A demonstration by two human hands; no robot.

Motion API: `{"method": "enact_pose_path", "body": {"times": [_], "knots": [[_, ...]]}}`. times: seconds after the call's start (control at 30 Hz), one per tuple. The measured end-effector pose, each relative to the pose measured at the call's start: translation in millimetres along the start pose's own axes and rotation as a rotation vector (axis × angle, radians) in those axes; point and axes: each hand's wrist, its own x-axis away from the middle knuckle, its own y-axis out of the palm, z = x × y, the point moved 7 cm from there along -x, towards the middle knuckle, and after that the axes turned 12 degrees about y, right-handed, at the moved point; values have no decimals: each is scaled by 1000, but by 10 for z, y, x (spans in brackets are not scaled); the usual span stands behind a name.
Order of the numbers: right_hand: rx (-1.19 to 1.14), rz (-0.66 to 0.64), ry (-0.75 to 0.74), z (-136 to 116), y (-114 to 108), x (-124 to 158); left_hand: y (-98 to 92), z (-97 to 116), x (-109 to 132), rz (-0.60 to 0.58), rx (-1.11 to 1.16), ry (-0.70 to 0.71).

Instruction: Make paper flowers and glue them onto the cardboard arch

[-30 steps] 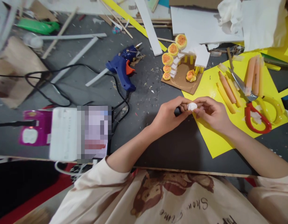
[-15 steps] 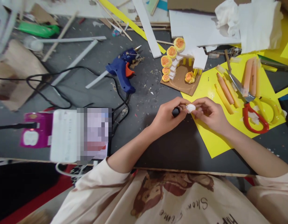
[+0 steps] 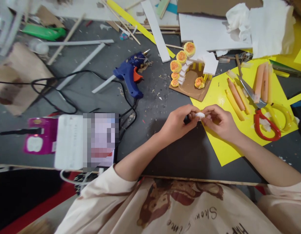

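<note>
My left hand [image 3: 178,123] and my right hand [image 3: 220,122] meet over the dark table, at the near edge of a yellow paper sheet [image 3: 223,149]. Both pinch a small white wad [image 3: 200,115] between their fingertips. Just beyond them stands a small cardboard model [image 3: 190,70] with white foam steps and several orange-yellow paper rosettes. A blue glue gun [image 3: 128,73] lies to the left of the model, its black cord running toward me.
Red and yellow scissors [image 3: 267,125] and several rolled paper sticks [image 3: 238,94] lie on the yellow sheet at right. White foam boards [image 3: 206,31], tissue [image 3: 269,26], strips and sticks clutter the far side. A white device [image 3: 67,141] and magenta case [image 3: 38,139] sit near left.
The white wad has sunk deeper between my fingertips and shows less. Both hands stay in nearly the same spot; the view shifted slightly.
</note>
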Motion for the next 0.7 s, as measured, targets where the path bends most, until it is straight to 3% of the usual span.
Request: {"method": "enact_pose_path", "body": {"times": [0.33, 0.7], "knots": [[-185, 20, 68, 17, -22, -5, 7, 15, 10, -70, -147, 112], [-323, 59, 129, 125, -83, 22, -93, -9, -12, 14, -157, 77]]}}
